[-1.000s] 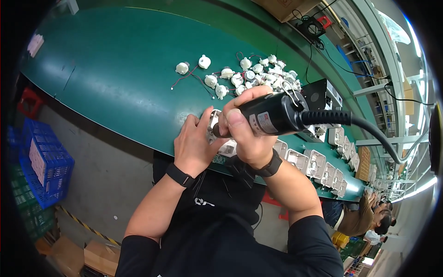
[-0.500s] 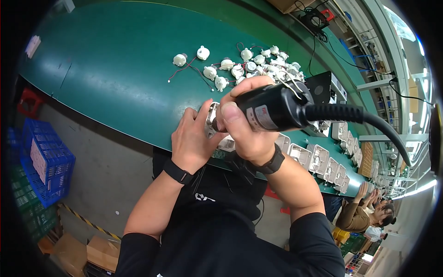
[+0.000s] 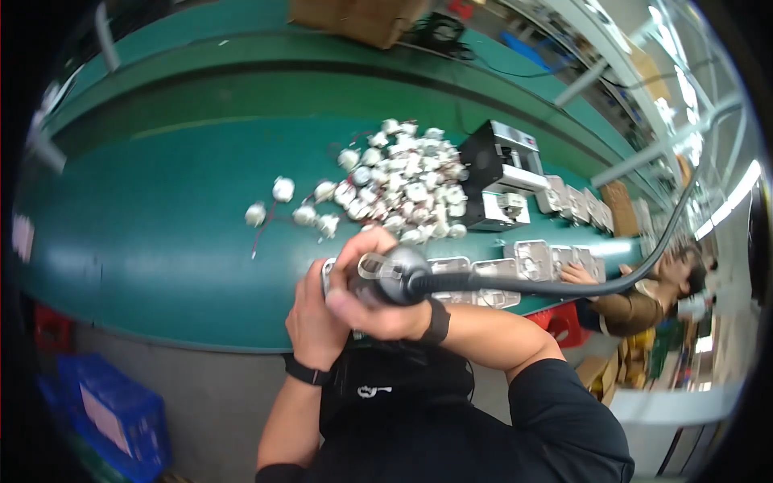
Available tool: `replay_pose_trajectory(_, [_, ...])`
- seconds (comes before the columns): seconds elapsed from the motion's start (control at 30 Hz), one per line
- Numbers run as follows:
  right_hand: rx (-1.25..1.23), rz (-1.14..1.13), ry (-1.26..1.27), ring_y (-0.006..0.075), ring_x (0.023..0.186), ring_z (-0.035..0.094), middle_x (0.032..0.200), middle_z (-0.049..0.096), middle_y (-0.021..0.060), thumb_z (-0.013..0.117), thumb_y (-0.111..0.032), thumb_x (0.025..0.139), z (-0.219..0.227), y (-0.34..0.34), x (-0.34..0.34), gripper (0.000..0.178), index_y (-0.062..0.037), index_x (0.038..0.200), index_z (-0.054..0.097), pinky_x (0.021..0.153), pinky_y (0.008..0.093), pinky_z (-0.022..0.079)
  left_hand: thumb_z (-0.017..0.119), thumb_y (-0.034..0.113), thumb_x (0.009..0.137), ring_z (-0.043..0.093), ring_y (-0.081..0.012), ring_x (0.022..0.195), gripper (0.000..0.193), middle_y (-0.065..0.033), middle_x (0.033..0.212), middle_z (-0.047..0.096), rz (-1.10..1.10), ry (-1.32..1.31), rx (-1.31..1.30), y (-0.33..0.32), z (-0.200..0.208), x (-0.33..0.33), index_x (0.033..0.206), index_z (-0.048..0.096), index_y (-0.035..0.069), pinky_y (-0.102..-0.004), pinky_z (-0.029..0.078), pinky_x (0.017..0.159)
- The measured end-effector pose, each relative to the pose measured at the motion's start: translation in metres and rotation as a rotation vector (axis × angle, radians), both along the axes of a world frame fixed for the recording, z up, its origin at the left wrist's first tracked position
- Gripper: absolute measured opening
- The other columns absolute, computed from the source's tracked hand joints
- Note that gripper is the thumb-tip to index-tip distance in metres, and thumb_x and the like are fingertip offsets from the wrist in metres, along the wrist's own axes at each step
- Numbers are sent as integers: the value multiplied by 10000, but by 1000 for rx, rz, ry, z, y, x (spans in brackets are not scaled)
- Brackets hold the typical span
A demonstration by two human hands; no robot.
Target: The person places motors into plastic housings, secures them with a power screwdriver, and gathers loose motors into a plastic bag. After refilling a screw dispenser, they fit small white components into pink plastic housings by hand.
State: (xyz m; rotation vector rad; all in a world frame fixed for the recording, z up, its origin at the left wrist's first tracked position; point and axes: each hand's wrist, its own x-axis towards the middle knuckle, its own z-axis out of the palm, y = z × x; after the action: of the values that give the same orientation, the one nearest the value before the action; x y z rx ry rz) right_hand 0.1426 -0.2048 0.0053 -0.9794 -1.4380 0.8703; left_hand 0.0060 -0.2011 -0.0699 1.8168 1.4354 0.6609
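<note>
My right hand [image 3: 378, 315] grips a black corded electric screwdriver [image 3: 394, 278], which stands roughly upright over the bench's near edge. Its thick cable runs off to the right. Close beside it, my left hand [image 3: 312, 322] is closed around a small pale plastic housing [image 3: 328, 275], most of which my hands hide. The screwdriver's tip is also out of sight behind my fingers. Beyond my hands, several round white motors [image 3: 283, 190] with thin red and dark wires lie loose, next to a large heap of the same motors [image 3: 411, 181].
Right of the heap stands a black and silver machine [image 3: 499, 181]. Pale open housings [image 3: 495, 282] line the bench's near edge to my right. A co-worker's hand [image 3: 578, 274] touches that row. A blue crate [image 3: 117, 414] sits on the floor at left, a red stool [image 3: 564, 324] at right.
The whole view has shifted, bringing more of the far bench and the heap into sight. The screwdriver has tipped more upright. The co-worker's hand now reaches onto the housings.
</note>
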Motion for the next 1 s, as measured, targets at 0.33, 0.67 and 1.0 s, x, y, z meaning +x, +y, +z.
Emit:
replay_pose_trajectory(0.33, [-489, -104, 726, 60, 683, 552, 774, 533, -27, 731, -217, 902, 70, 62, -46, 292, -52, 1022, 522, 592, 249, 451, 846, 139, 687, 602, -310, 1030, 919, -158, 1253, 554, -192, -84, 127, 32, 70, -68, 1461, 367, 14, -389, 493, 897])
replay_pose_trajectory(0.67, [-315, -124, 242, 82, 760, 594, 847, 620, 8, 727, -270, 903, 206, 79, -83, 290, -41, 1015, 589, 694, 276, 502, 692, 21, 815, 625, -173, 916, 603, -98, 1052, 645, -256, -337, -374, 87, 222, -148, 1371, 465, -34, -309, 516, 856])
replay_pose_trajectory(1.0, [318, -713, 1094, 129, 776, 611, 941, 663, 10, 699, -381, 925, 394, 228, 155, 314, -78, 966, 629, 663, 254, 489, 636, -9, 914, 608, -158, 962, 573, -89, 1087, 634, -189, -396, -77, 103, 327, -171, 1442, 415, 12, -276, 495, 867])
